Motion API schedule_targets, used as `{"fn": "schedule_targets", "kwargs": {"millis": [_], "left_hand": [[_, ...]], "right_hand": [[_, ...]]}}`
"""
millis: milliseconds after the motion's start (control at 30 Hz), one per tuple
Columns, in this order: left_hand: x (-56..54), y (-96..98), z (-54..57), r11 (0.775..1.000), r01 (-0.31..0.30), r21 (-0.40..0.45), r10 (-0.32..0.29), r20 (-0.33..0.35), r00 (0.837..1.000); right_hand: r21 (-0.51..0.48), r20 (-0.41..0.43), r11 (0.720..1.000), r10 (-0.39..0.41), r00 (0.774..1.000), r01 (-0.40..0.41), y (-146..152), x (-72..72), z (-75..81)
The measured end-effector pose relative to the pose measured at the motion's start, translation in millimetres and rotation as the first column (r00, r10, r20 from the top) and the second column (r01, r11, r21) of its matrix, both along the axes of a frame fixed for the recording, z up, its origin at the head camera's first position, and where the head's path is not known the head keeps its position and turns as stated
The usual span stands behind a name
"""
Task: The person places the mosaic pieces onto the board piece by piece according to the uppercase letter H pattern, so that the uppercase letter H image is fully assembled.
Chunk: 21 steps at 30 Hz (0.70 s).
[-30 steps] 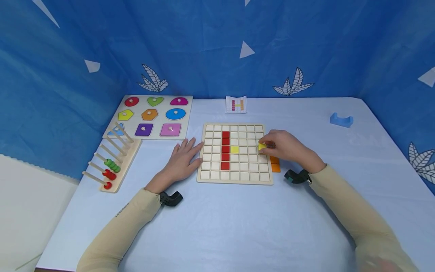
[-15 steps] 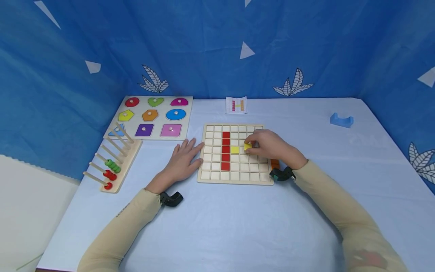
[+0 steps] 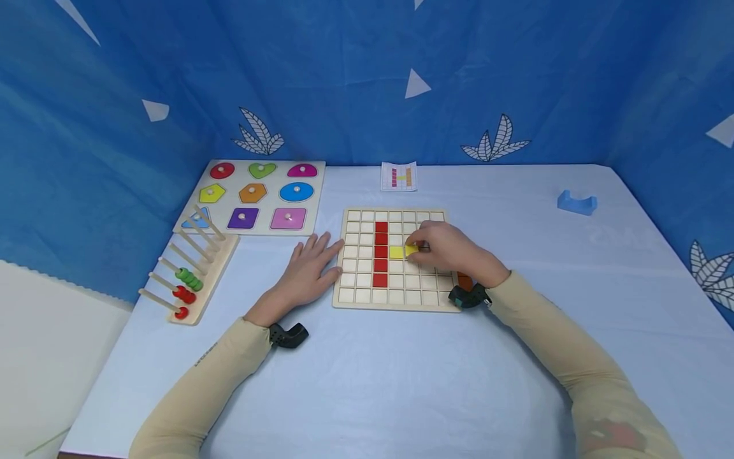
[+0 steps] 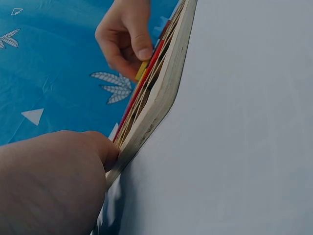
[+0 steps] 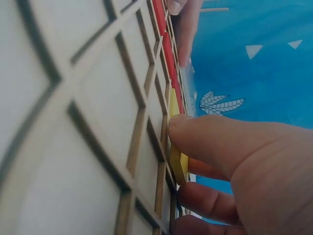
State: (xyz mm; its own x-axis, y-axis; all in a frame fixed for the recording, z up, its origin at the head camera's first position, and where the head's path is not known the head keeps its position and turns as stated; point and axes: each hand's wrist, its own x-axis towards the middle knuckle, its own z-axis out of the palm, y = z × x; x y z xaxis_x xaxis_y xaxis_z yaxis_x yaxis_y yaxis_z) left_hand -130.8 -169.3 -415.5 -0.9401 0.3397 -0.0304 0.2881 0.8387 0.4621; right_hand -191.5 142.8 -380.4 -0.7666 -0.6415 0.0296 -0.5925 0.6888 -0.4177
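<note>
Fingers of the right hand (image 3: 450, 247) pinch a yellow tile (image 5: 177, 164) over the grid board (image 3: 413, 298).
It is just beside another yellow tile (image 3: 396, 252), right of a column of five red tiles (image 3: 381, 252); the left hand (image 3: 309, 271) lies with fingers spread, touching the board's left edge.

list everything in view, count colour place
Grid board: 1, wooden, centre
Red tiles: 5, red, board column
Yellow tiles: 2, yellow, right of reds
Orange tiles: count unclear, orange, board's right
Card: 1, white, beyond board
Shape puzzle: 1, multicoloured, far left
Bead rack: 1, wooden, left
Holder: 1, blue, far right
Table: 1, white, below
Backdrop: 1, blue, behind table
Wrist cameras: 2, black, wrists
Sleeves: 2, beige, arms
Left hand: 1, board's left edge
Right hand: 1, pinching yellow tile
</note>
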Motion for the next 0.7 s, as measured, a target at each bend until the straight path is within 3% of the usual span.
{"fn": "schedule_targets", "kwargs": {"millis": [700], "left_hand": [[-0.2,0.3,0.2,1.0,-0.002,-0.005,0.002,0.008,1.0]], "right_hand": [[-0.004,0.01,1.0,-0.013,1.0,0.013,2.0,-0.8,-3.4]]}}
